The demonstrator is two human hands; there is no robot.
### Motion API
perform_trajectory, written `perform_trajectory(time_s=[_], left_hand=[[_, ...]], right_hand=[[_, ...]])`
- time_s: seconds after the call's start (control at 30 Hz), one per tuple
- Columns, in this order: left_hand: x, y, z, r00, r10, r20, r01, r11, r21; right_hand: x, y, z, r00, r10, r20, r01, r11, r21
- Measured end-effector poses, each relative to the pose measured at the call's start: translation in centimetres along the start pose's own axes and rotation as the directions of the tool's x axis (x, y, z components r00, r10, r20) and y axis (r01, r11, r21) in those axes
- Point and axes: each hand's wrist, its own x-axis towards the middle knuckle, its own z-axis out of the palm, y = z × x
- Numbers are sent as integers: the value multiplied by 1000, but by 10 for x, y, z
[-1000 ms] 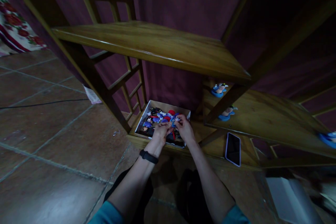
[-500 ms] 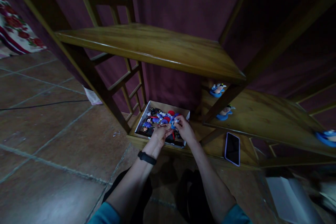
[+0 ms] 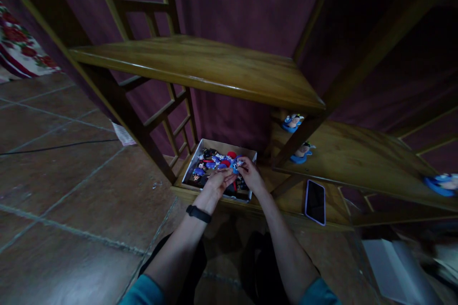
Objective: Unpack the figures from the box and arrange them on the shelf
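Observation:
Over a shallow cardboard box [image 3: 214, 145], both my hands meet at a small blue-and-white figurine [image 3: 235, 166]. My right hand [image 3: 249, 171] pinches it from the right with the fingertips. From the left, my left hand [image 3: 219, 182] has its fingers closed against the figurine's lower side, and a dark band circles that wrist. Several small figurines [image 3: 211, 164] in blue, purple, red and black lie jumbled in the box beneath. Fine details of the held figurine are too small to make out.
The box sits on the bottom board of a wooden shelf unit [image 3: 200, 69], below an overhanging board. To the right lie a phone [image 3: 315, 202] and, on a higher board, figurines with blue bases [image 3: 301, 153]. A white panel [image 3: 397, 267] stands lower right.
The view has shifted slightly, so the shelf appears a little further left. Both hands stay on the figurine with almost the same grip.

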Motion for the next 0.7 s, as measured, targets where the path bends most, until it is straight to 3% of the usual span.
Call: perform_trajectory(time_s=[0.33, 0.57, 0.7], left_hand=[[3, 4, -1, 998, -30, 47, 32, 998, -51], [7, 6, -1, 996, -78, 40, 83, 986, -146], [7, 6, -1, 996, -84, 43, 91, 978, -189]], right_hand=[[1, -3, 6, 999, 45, 13, -47, 990, 131], [5, 0, 6, 985, 140, -105, -117, 972, 203], [3, 2, 7, 981, 188, -47, -171, 952, 252]])
